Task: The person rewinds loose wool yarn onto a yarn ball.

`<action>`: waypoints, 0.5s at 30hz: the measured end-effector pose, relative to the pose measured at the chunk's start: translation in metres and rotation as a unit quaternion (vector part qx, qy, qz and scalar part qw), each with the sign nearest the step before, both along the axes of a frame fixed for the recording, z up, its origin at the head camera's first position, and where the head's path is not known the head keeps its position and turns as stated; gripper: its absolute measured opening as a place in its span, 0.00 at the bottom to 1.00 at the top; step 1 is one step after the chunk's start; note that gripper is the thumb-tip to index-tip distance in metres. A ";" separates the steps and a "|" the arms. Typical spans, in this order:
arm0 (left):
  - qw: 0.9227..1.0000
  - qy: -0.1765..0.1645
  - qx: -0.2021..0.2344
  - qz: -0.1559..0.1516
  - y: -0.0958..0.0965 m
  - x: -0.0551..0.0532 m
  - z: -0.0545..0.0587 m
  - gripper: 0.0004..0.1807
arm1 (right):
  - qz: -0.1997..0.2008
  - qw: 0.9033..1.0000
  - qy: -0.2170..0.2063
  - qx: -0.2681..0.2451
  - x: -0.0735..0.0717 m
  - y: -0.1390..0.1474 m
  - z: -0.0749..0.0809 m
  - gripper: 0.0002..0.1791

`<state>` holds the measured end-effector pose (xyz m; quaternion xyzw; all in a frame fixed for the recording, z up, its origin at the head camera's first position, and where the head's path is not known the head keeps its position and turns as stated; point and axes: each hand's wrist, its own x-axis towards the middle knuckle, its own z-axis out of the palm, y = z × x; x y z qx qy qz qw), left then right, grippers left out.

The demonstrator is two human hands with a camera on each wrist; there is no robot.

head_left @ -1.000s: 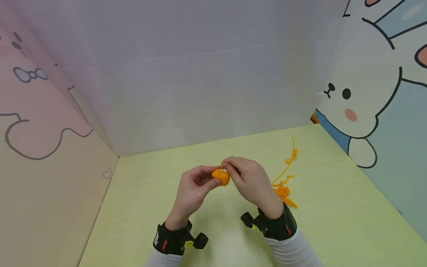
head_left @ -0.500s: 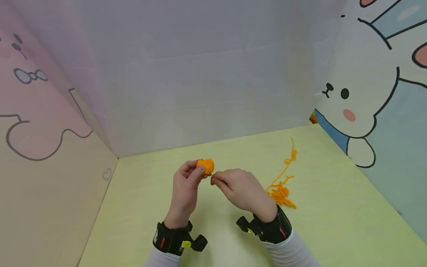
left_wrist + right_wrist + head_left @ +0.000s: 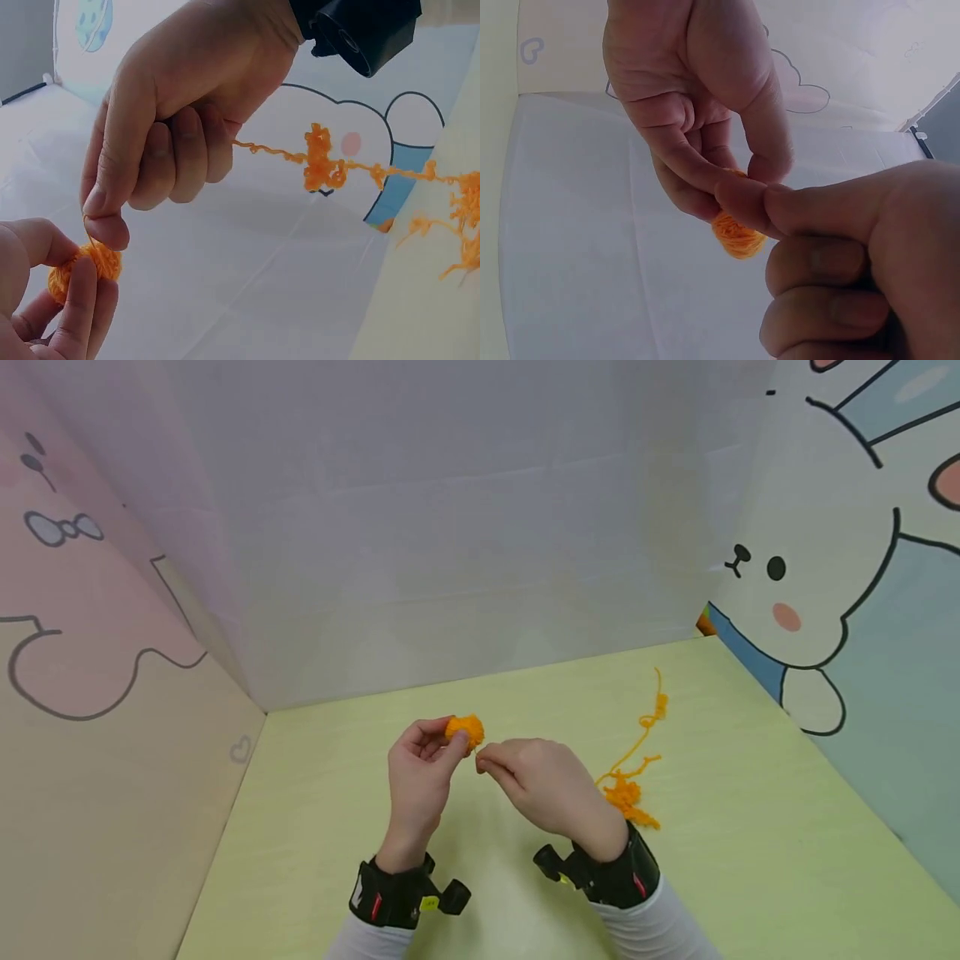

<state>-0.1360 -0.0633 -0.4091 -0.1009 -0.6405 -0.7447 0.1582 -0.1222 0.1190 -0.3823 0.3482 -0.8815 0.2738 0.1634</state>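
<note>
A small ball of orange yarn (image 3: 467, 729) is pinched between the thumb and fingers of my left hand (image 3: 422, 777), held up above the table. Just to its right, my right hand (image 3: 542, 783) pinches the yarn strand (image 3: 89, 231) between thumb and forefinger, close to the ball. The other right fingers are curled, and a kinked length of yarn (image 3: 271, 151) trails out behind them in the left wrist view. In the right wrist view, the ball (image 3: 739, 238) is partly hidden behind the fingers of both hands.
A loose tangle of orange yarn (image 3: 624, 795) lies on the pale green table (image 3: 757, 827) by my right wrist, with a knotted tail (image 3: 660, 703) stretching toward the back. A plain pale wall (image 3: 480, 527) stands behind, and printed cartoon panels (image 3: 817, 610) flank the sides.
The ball has moved left and up in my left hand, which has turned. My right hand has shifted left and slightly down with the strand. The loose tangle has slid slightly left.
</note>
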 end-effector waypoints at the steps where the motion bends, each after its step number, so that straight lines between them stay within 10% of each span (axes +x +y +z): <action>1: 1.000 0.003 -0.012 0.002 0.000 0.000 0.000 0.16 | -0.003 1.000 0.003 -0.003 0.000 0.000 0.000 0.07; 15: 0.990 0.043 -0.135 -0.014 0.001 0.002 0.000 0.13 | -0.038 0.995 0.074 -0.060 -0.008 0.004 -0.003 0.05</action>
